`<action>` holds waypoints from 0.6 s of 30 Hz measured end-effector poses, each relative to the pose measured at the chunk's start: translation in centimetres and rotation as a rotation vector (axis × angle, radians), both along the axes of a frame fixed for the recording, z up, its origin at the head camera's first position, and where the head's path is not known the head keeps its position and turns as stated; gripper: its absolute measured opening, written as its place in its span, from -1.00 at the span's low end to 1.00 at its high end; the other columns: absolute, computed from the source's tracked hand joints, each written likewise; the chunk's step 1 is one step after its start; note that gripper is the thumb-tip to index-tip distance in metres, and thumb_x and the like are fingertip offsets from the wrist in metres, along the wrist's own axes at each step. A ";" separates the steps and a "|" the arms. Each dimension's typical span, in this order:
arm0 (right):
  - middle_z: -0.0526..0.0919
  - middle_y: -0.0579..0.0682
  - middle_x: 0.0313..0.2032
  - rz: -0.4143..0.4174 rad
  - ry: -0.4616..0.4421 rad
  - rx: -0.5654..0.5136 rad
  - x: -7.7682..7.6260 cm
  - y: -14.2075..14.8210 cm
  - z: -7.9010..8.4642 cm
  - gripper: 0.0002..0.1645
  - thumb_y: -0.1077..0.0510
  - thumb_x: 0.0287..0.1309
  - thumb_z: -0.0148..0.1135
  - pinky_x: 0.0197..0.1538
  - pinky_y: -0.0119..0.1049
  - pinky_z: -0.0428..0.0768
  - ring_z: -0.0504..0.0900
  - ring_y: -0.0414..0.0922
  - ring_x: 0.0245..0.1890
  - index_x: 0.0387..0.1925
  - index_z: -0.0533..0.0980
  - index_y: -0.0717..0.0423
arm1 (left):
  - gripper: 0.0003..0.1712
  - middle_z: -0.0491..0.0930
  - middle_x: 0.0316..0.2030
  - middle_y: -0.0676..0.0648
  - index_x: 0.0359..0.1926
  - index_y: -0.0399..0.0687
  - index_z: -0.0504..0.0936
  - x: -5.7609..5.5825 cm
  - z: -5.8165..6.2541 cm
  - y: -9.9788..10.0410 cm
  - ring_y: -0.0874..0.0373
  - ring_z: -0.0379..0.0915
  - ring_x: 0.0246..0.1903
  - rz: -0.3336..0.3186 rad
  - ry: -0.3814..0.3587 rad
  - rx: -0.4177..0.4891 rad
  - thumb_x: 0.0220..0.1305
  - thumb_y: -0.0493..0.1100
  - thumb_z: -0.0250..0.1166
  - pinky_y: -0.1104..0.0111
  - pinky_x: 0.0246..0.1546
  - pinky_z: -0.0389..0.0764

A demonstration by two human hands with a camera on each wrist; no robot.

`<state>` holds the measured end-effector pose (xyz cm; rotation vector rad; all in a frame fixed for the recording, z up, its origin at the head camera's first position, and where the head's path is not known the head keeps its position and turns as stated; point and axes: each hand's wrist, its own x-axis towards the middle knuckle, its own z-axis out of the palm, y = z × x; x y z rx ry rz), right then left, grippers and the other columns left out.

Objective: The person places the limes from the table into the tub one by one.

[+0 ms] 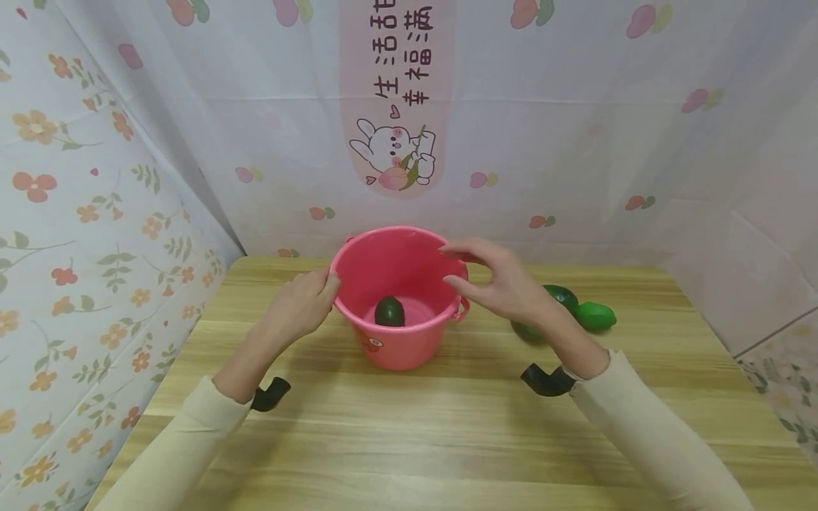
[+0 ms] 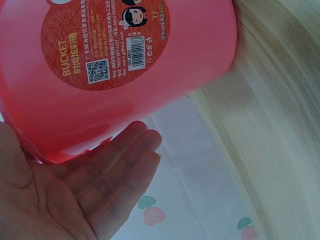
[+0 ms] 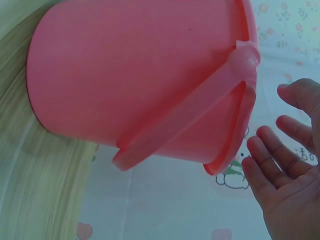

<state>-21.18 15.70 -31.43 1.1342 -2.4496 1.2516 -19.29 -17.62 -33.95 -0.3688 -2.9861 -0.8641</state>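
A pink plastic bucket (image 1: 401, 348) stands upright on the wooden table, its mouth toward me. Inside, on its floor, lies one dark green fruit (image 1: 389, 311) that looks like an avocado. My left hand (image 1: 300, 305) holds the bucket's left rim, thumb at the edge; in the left wrist view its fingers (image 2: 125, 165) lie along the outer wall. My right hand (image 1: 501, 280) hovers at the right rim with thumb and fingers spread, holding nothing. The right wrist view shows that hand (image 3: 290, 175) apart from the rim, and the bucket's handle (image 3: 180, 117) hanging down.
Right of the bucket, partly behind my right forearm, lie dark green fruits (image 1: 561, 295) and a bright green lime-like fruit (image 1: 596, 316). A printed curtain (image 1: 275, 142) hangs behind the wooden table (image 1: 383, 440). Black curved pieces (image 1: 271, 394) show at both wrists.
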 end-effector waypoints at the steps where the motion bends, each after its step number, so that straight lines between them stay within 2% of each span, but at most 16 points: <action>1: 0.60 0.01 0.13 0.000 0.004 -0.005 0.0 0.2 0.0 -0.40 0.25 0.13 0.51 0.10 0.00 0.58 0.56 -0.01 0.11 0.22 0.55 0.13 | -0.59 0.46 -0.53 -0.05 -0.35 -0.10 0.48 0.0 0.0 0.0 0.04 0.35 -0.57 -0.001 -0.002 0.000 0.57 -0.07 -0.19 0.20 -0.50 0.39; 5: 0.61 -0.03 0.12 0.013 0.028 -0.020 -0.1 1.0 -0.1 -0.41 0.29 0.14 0.49 0.11 -0.09 0.58 0.57 0.04 0.11 0.22 0.55 0.12 | -0.59 0.45 -0.54 -0.06 -0.35 -0.10 0.48 0.1 0.1 0.1 0.04 0.33 -0.58 -0.001 -0.008 0.003 0.57 -0.07 -0.20 0.20 -0.51 0.38; 9: 0.62 0.04 0.10 0.025 0.057 -0.035 -0.2 2.0 -0.3 -0.41 0.36 0.12 0.47 0.13 -0.17 0.56 0.58 0.03 0.10 0.21 0.55 0.15 | -0.59 0.46 -0.52 -0.05 -0.34 -0.09 0.48 0.1 0.1 0.0 0.04 0.34 -0.57 -0.003 -0.015 0.007 0.58 -0.06 -0.20 0.20 -0.51 0.38; 14: 0.62 0.04 0.08 -0.012 0.059 -0.045 0.0 3.3 -0.5 -0.41 0.39 0.11 0.46 0.16 -0.31 0.51 0.59 -0.05 0.10 0.20 0.54 0.19 | -0.58 0.47 -0.50 -0.05 -0.33 -0.10 0.49 0.1 0.2 0.0 0.04 0.36 -0.55 -0.010 -0.015 0.014 0.57 -0.05 -0.21 0.19 -0.50 0.40; 18: 0.63 0.04 0.07 -0.035 0.064 -0.065 0.0 4.4 -0.7 -0.43 0.45 0.11 0.44 0.17 -0.30 0.50 0.59 -0.05 0.09 0.18 0.54 0.23 | -0.58 0.48 -0.50 -0.06 -0.33 -0.10 0.49 0.1 0.1 0.0 0.03 0.37 -0.55 -0.010 -0.012 0.022 0.57 -0.05 -0.21 0.19 -0.50 0.41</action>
